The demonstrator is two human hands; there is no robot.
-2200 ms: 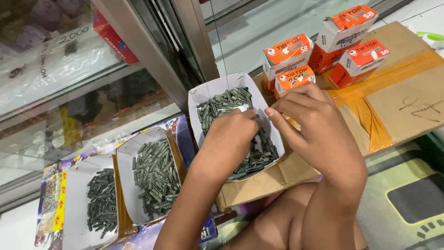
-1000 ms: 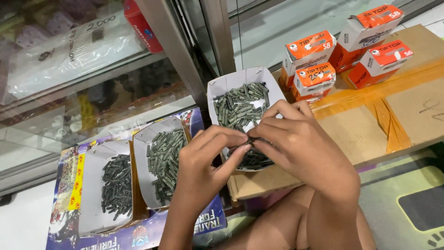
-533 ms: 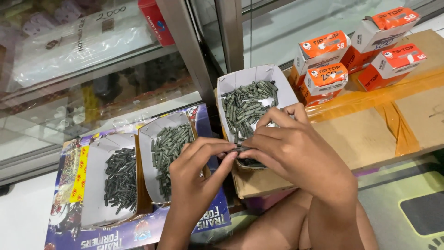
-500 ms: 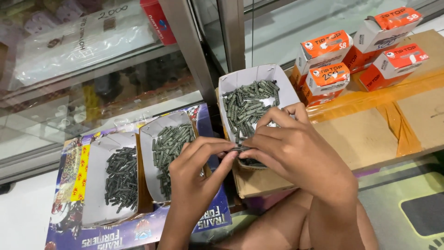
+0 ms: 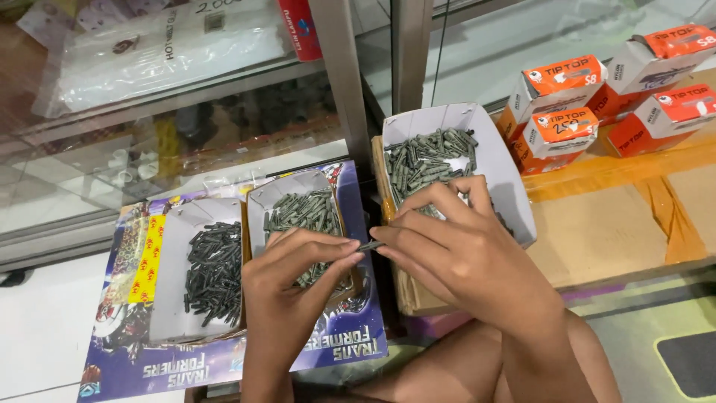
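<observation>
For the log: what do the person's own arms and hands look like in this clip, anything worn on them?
Both hands are bare: the left hand and the right hand show no gloves, rings, watch or bracelet. Both forearms are uncovered as far as the frame shows, with no sleeve visible. The nails are short and unpainted. No marks or bandages can be seen on either hand.

Both arms are bare to the elbow, no sleeves, rings or watch on the left hand (image 5: pixel 287 295) or right hand (image 5: pixel 462 257).
</observation>
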